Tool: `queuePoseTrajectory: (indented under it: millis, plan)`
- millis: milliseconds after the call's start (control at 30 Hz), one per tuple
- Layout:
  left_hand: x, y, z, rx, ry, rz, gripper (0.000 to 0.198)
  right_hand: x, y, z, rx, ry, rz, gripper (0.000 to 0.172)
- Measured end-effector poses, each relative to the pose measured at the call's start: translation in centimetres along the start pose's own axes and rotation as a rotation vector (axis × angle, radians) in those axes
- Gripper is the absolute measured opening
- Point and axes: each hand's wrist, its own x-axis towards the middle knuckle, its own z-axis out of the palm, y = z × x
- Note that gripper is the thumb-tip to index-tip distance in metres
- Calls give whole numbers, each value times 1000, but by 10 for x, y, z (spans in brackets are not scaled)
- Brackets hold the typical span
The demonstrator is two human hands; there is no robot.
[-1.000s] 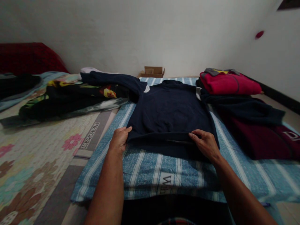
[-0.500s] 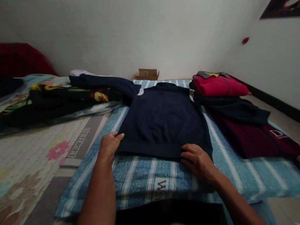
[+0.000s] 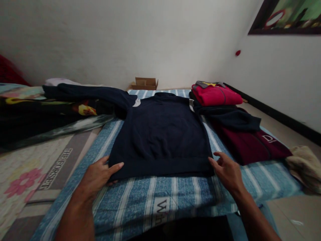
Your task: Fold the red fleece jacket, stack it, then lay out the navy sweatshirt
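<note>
A dark navy long-sleeved top (image 3: pixel 165 134) lies spread on a blue striped cloth (image 3: pixel 140 194), its hem toward me and its collar at the far end. Its sleeves reach out to both sides, with white patches at the shoulders. My left hand (image 3: pixel 99 174) is at the hem's left corner, thumb on top of the fabric and the other fingers at or under the edge, closed on it. My right hand (image 3: pixel 227 169) touches the hem's right corner with its thumb; its fingers are apart and curved, beside the fabric.
Folded pink clothing (image 3: pixel 217 95) and a maroon garment (image 3: pixel 255 145) lie on the right, near a beige fuzzy item (image 3: pixel 304 165). Dark patterned clothing (image 3: pixel 50 112) is heaped on the left. An open cardboard box (image 3: pixel 144 83) stands by the wall.
My right hand has moved rightward along the hem to its corner, and its fingers have spread. The hem lies straighter. The view has turned to the right.
</note>
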Motion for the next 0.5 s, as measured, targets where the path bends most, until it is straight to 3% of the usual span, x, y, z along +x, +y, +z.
queuePoseTrajectory:
  millis: [100, 200, 367, 500]
  plan:
    - [1, -2, 2, -30, 48, 17, 45, 1, -1, 5, 0, -130, 64, 46]
    - [1, -3, 2, -20, 96, 30, 39, 1, -3, 8, 110, -184, 74, 48]
    - [0, -7, -2, 59, 153, 43, 47, 3, 3, 11, 232, -238, 124, 47]
    - [-1, -10, -4, 136, 108, 61, 47, 4, 6, 14, 104, -268, 130, 48]
